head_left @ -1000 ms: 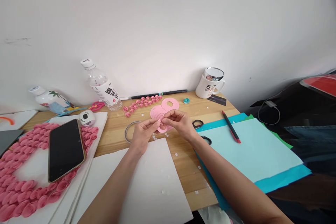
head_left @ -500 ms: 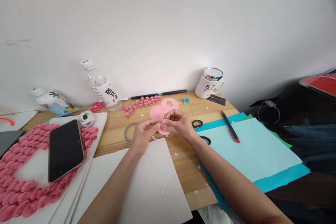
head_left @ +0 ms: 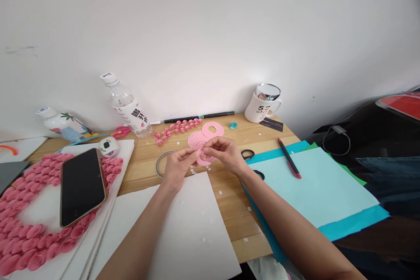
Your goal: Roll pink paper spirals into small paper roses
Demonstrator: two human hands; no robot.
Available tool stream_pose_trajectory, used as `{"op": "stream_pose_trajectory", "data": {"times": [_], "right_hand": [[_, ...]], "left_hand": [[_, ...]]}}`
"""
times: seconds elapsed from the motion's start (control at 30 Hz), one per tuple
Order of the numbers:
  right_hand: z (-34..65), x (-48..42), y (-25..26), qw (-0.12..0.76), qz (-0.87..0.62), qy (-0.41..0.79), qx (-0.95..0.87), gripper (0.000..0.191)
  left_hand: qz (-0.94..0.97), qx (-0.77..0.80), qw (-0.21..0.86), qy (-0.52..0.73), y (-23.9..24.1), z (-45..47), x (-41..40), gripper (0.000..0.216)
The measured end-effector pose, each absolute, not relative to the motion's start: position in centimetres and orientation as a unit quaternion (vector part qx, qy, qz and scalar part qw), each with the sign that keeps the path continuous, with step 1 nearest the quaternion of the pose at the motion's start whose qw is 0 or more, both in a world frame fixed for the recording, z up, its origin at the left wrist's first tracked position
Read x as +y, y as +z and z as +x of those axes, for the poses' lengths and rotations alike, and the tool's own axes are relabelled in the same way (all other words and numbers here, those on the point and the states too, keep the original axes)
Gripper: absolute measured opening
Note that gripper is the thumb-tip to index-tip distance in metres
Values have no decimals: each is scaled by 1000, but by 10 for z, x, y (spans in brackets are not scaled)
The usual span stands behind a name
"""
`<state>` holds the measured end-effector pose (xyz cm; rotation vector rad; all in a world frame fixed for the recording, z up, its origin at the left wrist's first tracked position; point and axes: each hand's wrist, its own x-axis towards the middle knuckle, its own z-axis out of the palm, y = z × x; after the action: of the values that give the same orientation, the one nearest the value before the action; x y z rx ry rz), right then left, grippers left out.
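Note:
Both my hands meet over the middle of the wooden desk [head_left: 144, 170]. My left hand [head_left: 177, 166] and my right hand [head_left: 225, 153] pinch a small pink paper piece [head_left: 202, 156] between their fingertips. It looks like a rolled strip, but it is too small to be sure. Just behind them lie pink paper spiral discs [head_left: 213, 129], and a row of small finished pink paper roses [head_left: 177, 129] runs toward the wall.
A phone [head_left: 81, 186] lies on a white board ringed with pink roses [head_left: 29, 236]. A tape ring [head_left: 160, 162], white sheet [head_left: 193, 227], two bottles [head_left: 126, 105], mug [head_left: 264, 105], black pen [head_left: 200, 117], scissors [head_left: 246, 154], red pen [head_left: 288, 157] and blue paper [head_left: 311, 188] surround my hands.
My hands stayed nearly in place; the fingers shifted slightly on the pink piece, working it between the fingertips.

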<state>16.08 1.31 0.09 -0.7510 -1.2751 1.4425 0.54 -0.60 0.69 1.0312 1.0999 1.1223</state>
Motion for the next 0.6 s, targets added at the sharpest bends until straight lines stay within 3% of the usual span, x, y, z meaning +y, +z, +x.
{"op": "stream_pose_trajectory", "data": {"times": [0.6], "right_hand": [[161, 16, -4, 527, -329, 590, -516, 24]], "left_hand": [[460, 494, 579, 458, 9, 7, -8, 22]]}}
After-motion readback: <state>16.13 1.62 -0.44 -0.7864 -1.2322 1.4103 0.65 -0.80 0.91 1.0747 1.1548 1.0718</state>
